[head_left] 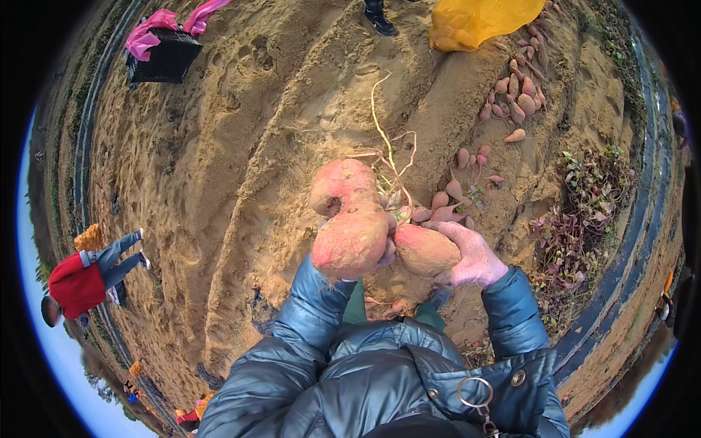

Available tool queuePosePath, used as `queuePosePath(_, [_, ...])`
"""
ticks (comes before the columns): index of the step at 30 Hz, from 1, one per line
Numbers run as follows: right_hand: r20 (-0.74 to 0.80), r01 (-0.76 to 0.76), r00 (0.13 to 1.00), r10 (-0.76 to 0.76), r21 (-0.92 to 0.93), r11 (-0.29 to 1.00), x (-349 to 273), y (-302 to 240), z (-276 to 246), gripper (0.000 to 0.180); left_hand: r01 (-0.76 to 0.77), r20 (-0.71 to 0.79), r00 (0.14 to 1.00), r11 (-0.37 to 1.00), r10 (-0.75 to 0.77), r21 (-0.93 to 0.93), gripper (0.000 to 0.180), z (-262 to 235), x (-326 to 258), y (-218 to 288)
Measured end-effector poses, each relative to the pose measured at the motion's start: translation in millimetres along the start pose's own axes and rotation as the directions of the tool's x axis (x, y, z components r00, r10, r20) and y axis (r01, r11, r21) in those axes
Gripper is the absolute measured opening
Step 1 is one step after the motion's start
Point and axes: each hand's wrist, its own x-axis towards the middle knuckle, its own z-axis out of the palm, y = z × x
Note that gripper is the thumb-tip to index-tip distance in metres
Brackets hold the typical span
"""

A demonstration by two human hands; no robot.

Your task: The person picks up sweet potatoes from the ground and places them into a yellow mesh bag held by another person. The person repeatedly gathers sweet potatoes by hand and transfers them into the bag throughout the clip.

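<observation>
A large, curved sweet potato (350, 233) with reddish skin and dry soil on it is held up in front of me. My left hand (388, 252) grips it from below and behind, and most of that hand is hidden by it. Wrapped round the outer end of a smaller sweet potato (426, 250) is my dusty right hand (476, 255). The two roots sit side by side, joined near a tangle of thin pale stems (395, 169) that rises behind them. Both my sleeves are shiny blue.
Several loose sweet potatoes (454, 191) lie on the sandy soil just beyond my right hand, with a longer pile (522, 91) farther off. A yellow bag (478, 25) and a black crate (164, 57) stand at the far side. Leafy vines (584, 197) lie right; a person in red (80, 285) is left.
</observation>
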Motion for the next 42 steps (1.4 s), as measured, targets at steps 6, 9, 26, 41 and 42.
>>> queuePosePath(6, [0.435,-0.148,0.894,0.105,0.066,0.987,15,-59,-17,0.084,0.061,-0.001,0.998,0.891,-0.068,-0.450,0.052,46,-45,63])
queuePosePath(9, [0.623,-0.233,0.779,0.063,0.196,0.953,15,-71,5,0.083,-0.003,-0.010,1.000,0.828,-0.002,-0.561,0.053,71,-59,80])
queuePosePath(26, [-0.065,0.085,0.996,-0.060,0.892,0.443,-104,80,26,0.091,-0.382,-0.704,0.633,0.662,-0.322,-0.645,0.057,-171,-181,79])
queuePosePath(41, [-0.131,0.068,0.975,0.178,0.945,0.321,-88,74,17,0.073,-0.859,-0.930,0.247,0.383,-0.271,-0.340,0.064,-198,-249,122])
queuePosePath(42, [-0.141,0.072,0.972,0.190,0.941,0.331,-86,72,17,0.072,-0.877,-0.933,0.237,0.354,-0.271,-0.325,0.065,-199,-251,125])
